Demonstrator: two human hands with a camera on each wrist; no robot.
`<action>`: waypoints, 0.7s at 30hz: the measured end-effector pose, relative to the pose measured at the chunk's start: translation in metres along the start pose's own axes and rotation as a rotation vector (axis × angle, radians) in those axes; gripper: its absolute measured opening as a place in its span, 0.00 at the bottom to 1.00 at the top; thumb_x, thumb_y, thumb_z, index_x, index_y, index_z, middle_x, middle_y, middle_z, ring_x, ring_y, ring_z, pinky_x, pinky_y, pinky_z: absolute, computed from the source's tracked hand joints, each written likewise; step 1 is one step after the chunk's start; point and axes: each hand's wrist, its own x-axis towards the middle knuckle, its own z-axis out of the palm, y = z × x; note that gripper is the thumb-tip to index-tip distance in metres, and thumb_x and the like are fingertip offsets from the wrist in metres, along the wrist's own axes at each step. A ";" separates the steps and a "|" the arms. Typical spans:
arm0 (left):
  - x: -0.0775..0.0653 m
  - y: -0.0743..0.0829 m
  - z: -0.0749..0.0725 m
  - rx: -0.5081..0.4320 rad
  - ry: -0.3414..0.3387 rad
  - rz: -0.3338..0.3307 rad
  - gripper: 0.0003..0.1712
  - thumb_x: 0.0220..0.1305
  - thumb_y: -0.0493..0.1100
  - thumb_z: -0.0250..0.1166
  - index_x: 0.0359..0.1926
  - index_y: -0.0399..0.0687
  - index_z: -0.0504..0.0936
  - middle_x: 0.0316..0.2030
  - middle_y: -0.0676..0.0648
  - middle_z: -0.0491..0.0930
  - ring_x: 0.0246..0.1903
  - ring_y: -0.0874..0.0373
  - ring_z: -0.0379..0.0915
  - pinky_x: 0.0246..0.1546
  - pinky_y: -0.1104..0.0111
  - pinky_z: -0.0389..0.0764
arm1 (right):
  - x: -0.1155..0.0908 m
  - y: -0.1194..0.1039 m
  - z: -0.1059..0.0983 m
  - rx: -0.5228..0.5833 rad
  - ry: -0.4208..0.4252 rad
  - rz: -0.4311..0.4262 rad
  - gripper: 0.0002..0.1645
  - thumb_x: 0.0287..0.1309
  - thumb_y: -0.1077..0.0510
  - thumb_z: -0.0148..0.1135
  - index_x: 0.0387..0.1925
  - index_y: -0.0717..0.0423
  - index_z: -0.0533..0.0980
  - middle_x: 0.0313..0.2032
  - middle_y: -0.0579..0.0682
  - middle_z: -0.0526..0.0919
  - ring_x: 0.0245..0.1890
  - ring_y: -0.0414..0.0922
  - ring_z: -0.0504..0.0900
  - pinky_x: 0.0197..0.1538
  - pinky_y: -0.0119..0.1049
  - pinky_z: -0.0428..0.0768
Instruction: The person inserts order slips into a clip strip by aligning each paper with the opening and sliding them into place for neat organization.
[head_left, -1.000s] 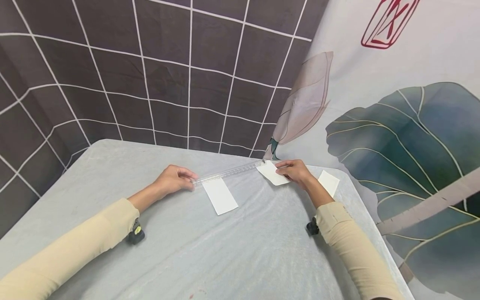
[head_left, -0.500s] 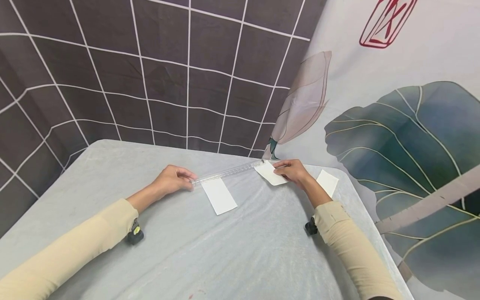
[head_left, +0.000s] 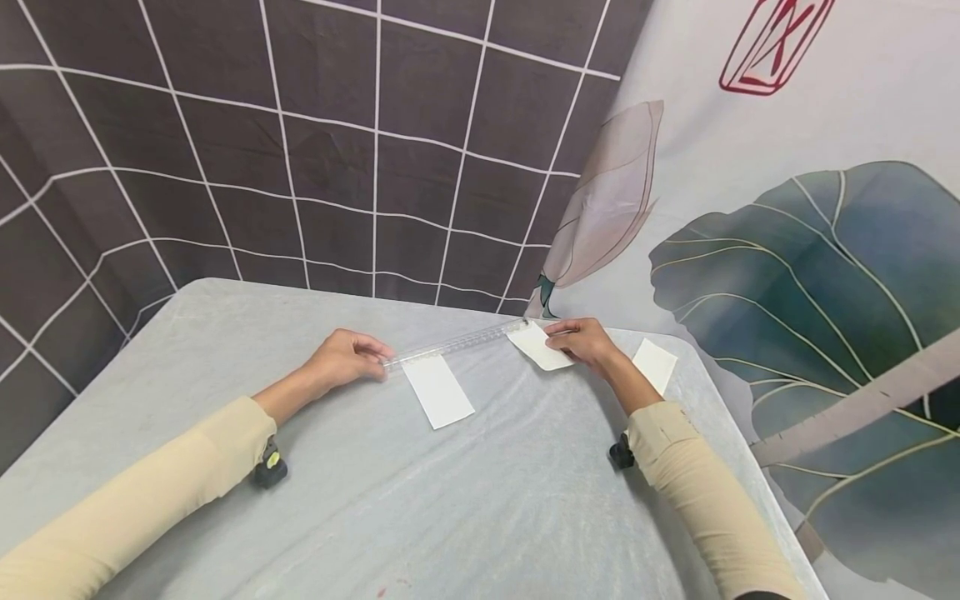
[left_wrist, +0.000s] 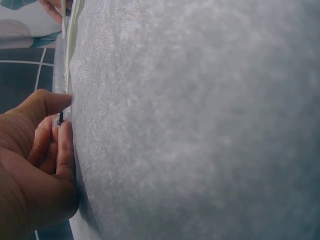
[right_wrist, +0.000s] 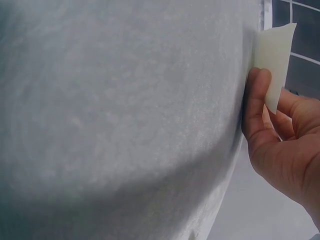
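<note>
My left hand (head_left: 345, 358) pinches the near-left end of a clear, ruler-like plastic strip (head_left: 465, 342) between thumb and fingers. A small dark spot (left_wrist: 61, 118) shows on the strip by those fingers in the left wrist view. In the right hand (head_left: 587, 342), a white card (head_left: 536, 346) is held between thumb and fingers. That card's far corner meets the strip's right end; whether they are joined cannot be told. The right wrist view shows the card (right_wrist: 275, 52) raised at an angle from the cloth. A second white card (head_left: 440, 392) has its top edge along the strip.
Another white card (head_left: 656, 365) lies behind the right wrist, partly hidden by the arm. Grey cloth (head_left: 450, 517) with creases covers the table. A dark grid-patterned curtain (head_left: 330, 158) hangs at the back, and a leaf-printed curtain (head_left: 847, 292) at the right.
The view shifts very slightly. Both hands, the plastic strip and the cards stay in nearly the same places.
</note>
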 end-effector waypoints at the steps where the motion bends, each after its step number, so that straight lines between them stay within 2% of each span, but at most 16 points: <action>1: 0.000 0.000 0.000 -0.002 0.000 -0.002 0.27 0.54 0.31 0.80 0.57 0.32 0.92 0.48 0.39 0.94 0.41 0.67 0.81 0.45 0.77 0.81 | 0.000 0.000 0.000 0.004 -0.006 0.001 0.27 0.73 0.62 0.72 0.70 0.66 0.82 0.61 0.56 0.88 0.41 0.33 0.82 0.45 0.24 0.82; 10: 0.000 -0.001 0.000 0.007 -0.005 0.009 0.27 0.54 0.32 0.80 0.57 0.32 0.92 0.50 0.37 0.94 0.41 0.66 0.82 0.46 0.77 0.81 | 0.001 -0.001 0.003 -0.021 -0.017 0.010 0.28 0.73 0.60 0.74 0.70 0.63 0.83 0.64 0.57 0.87 0.44 0.36 0.81 0.46 0.25 0.81; 17: 0.000 0.000 0.001 0.007 -0.003 0.002 0.26 0.54 0.32 0.80 0.57 0.32 0.92 0.49 0.39 0.94 0.41 0.66 0.82 0.46 0.76 0.81 | 0.001 -0.005 0.005 -0.023 -0.020 -0.011 0.28 0.72 0.60 0.73 0.70 0.63 0.83 0.60 0.55 0.88 0.42 0.35 0.80 0.45 0.25 0.80; 21: 0.000 0.000 0.000 0.004 -0.002 0.000 0.26 0.54 0.32 0.80 0.57 0.32 0.92 0.48 0.39 0.94 0.41 0.66 0.82 0.45 0.76 0.81 | 0.000 -0.006 0.007 -0.025 -0.021 -0.005 0.27 0.73 0.60 0.73 0.70 0.63 0.83 0.65 0.58 0.86 0.45 0.36 0.81 0.46 0.25 0.80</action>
